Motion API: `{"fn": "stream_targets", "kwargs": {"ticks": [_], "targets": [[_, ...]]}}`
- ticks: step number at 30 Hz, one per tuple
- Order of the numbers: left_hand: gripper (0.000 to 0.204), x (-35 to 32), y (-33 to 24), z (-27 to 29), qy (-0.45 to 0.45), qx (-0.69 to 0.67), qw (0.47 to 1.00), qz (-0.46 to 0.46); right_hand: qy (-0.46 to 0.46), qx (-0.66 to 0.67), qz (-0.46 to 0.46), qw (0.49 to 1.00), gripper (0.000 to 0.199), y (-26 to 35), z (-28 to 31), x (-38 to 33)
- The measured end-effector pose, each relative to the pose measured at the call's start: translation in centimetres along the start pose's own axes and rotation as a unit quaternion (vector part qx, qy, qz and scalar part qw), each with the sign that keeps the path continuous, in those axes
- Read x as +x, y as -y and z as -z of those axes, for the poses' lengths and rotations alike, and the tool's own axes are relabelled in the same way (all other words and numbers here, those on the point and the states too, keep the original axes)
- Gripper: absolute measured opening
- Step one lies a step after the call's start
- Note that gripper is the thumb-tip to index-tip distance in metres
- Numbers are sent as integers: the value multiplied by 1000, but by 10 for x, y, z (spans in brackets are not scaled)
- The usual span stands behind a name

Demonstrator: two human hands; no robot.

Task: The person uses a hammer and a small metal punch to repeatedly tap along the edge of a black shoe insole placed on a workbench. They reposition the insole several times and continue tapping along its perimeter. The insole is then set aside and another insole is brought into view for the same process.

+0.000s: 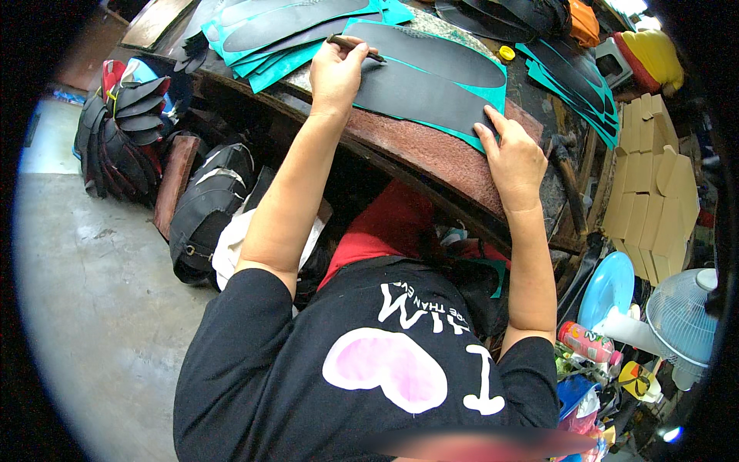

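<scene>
My left hand (336, 75) is closed round a dark, slim, pen-like tool (376, 57), held slanted over a black sole-shaped piece (419, 94). The piece lies on a teal sheet (499, 86) with another black sole shape (446, 60) beside it. At the sheet's near right corner my right hand (514, 158) rests with thumb and forefinger stretched apart, fingertips on the piece's end; its other fingers are partly curled. Under the sheet is a reddish-brown pad (431, 158) at the bench's edge. The tool's exact kind is too small to tell.
More teal sheets with black shapes (265, 42) are stacked at the left, others (577, 85) at the right. A yellow cap (506, 53) and a hammer (571, 185) lie on the bench. Cardboard boxes (647, 192) and a fan (681, 316) stand right; a bundle of black soles (123, 138) sits left.
</scene>
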State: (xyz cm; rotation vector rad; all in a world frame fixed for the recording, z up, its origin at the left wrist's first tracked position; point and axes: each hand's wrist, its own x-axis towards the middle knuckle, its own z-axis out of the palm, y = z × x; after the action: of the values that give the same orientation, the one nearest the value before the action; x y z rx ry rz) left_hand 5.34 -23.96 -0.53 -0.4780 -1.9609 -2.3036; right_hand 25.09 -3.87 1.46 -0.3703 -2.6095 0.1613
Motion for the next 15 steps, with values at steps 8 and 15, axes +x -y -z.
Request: {"fn": "stream_targets", "kwargs": {"ticks": [8,15], "targets": [[11,30,-9,-27,-7,85,985,-151,120,146,2,982,41,-21,21,3],[8,0,-7,-50,150,-16,988,24,114,-130,-171,970,55,-130,43,-28]]}}
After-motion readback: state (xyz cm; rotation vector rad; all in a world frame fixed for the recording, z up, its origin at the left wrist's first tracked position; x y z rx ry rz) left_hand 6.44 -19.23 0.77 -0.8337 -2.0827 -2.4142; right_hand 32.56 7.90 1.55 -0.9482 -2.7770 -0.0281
